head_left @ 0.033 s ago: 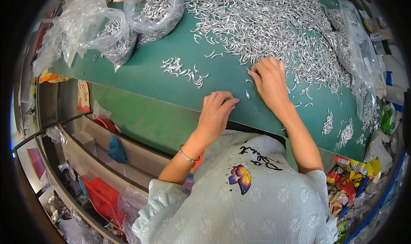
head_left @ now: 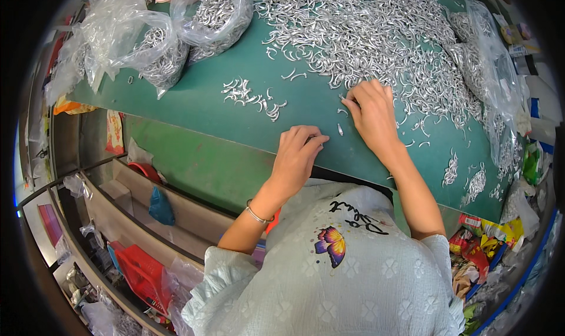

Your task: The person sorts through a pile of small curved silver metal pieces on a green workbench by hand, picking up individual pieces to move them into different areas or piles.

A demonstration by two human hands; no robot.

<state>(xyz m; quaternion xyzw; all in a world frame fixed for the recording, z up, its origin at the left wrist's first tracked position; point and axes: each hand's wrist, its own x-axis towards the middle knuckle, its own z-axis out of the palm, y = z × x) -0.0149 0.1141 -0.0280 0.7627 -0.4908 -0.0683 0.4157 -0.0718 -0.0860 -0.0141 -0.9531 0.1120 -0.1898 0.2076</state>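
Note:
A large heap of small curved silver metal pieces (head_left: 365, 30) spreads over the green tabletop (head_left: 194, 103). At its near edge, my right hand (head_left: 372, 113) rests with fingers bent down among the pieces. Its fingertips are partly hidden, and whatever they pinch cannot be made out. Closer to me, my left hand (head_left: 299, 154) is closed at the table's front edge, thumb and fingers drawn together, with their contents hidden. One loose metal piece (head_left: 340, 130) lies between the hands. A small group of similar pieces (head_left: 253, 98) lies to the left, apart from the heap.
Clear plastic bags (head_left: 215, 27) of metal pieces stand at the far left; another plastic bag (head_left: 491, 83) lies along the right side. Small piles (head_left: 475, 184) sit near the right front corner. Below the table at left are a shelf (head_left: 141, 203) and a red basket (head_left: 141, 277).

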